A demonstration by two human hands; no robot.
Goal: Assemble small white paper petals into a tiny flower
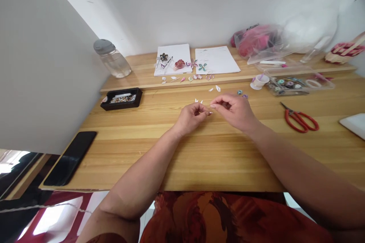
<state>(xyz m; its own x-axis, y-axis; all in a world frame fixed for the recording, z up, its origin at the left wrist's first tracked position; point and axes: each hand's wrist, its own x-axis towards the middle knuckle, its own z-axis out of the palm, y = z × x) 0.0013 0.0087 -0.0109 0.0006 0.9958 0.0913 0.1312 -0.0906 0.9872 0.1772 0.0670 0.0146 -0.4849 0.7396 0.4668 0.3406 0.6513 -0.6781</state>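
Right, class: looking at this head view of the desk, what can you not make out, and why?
- Small piece pinched between left hand and right hand: too small, fingers cover it.
- Black tray contents: too small.
- Pink stuff in plastic bag: blurred by the plastic.
- White item: cut off by right edge.

Both bare forearms reach forward and angle inward, meeting at centre. Left hand [190, 117]: knuckles up, fingers curled under, thumb and forefinger pinched together at the tips. Right hand [235, 111]: back of hand up, wrist slightly raised, fingers bent, thumb and forefinger tips pressed close. Fingertips of the two hands nearly touch, just apart
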